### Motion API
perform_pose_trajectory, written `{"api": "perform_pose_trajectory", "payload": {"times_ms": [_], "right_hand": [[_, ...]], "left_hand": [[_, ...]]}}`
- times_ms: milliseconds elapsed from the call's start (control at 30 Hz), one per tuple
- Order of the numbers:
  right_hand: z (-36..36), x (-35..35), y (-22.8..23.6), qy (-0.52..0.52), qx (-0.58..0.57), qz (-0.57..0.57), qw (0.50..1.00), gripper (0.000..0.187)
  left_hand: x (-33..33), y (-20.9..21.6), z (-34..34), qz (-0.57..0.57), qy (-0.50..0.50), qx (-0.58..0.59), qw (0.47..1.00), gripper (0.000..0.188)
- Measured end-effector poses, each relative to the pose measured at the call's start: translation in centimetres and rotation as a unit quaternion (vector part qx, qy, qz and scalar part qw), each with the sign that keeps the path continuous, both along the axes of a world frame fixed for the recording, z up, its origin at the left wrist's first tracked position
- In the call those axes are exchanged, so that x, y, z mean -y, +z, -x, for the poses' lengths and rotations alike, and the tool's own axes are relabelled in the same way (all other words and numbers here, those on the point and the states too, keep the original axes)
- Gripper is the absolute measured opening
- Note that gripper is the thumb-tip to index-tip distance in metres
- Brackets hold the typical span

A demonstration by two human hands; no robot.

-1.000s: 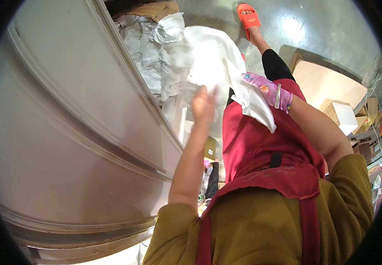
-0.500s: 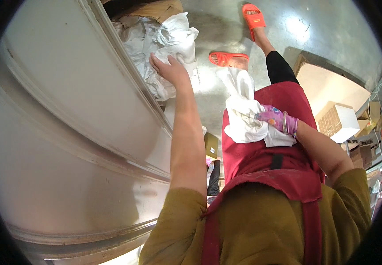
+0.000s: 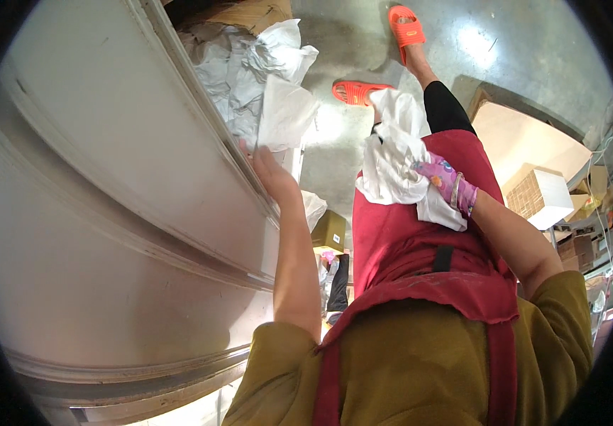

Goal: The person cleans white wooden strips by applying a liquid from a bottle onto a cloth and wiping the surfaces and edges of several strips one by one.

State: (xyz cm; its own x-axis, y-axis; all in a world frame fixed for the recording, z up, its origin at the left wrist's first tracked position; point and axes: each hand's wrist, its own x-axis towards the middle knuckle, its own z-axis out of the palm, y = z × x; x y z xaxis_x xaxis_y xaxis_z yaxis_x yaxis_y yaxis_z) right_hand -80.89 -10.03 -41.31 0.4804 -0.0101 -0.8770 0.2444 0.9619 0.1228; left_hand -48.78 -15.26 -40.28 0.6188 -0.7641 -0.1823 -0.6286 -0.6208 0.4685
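Note:
My left hand is bare and grips a flat white piece of cloth at the edge of a heap of crumpled white cloths beside a big metal drum. My right hand, in a purple patterned glove, clutches a bunch of white cloth against my red apron. My feet wear orange sandals on the floor below.
The big curved metal drum fills the left side. A cardboard box lies behind the heap. The concrete floor is shiny. Cardboard boxes and cluttered shelves stand at the right; a small box lies near my feet.
My left hand went up to the heap and now pulls one white piece back toward me. My right hand lowered its bunch of cloth to the apron. One foot stepped forward.

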Motion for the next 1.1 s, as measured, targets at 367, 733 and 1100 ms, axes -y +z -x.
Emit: {"api": "perform_pose_trajectory", "payload": {"times_ms": [367, 733, 1100], "right_hand": [[-22.9, 16.4, -5.0, 0.101, 0.141, 0.427, 0.888, 0.039], [-12.3, 9.3, -3.8, 0.247, 0.104, 0.439, 0.857, 0.054], [-2.2, 5.9, 7.8, 0.072, 0.163, 0.278, 0.944, 0.034]], "left_hand": [[-6.2, 5.4, 2.6, -0.149, 0.045, -0.128, 0.98, 0.008], [-6.1, 9.9, 6.3, -0.096, -0.127, -0.208, 0.965, 0.009], [-3.1, 14.9, 7.7, -0.081, 0.063, -0.444, 0.89, 0.019]]}}
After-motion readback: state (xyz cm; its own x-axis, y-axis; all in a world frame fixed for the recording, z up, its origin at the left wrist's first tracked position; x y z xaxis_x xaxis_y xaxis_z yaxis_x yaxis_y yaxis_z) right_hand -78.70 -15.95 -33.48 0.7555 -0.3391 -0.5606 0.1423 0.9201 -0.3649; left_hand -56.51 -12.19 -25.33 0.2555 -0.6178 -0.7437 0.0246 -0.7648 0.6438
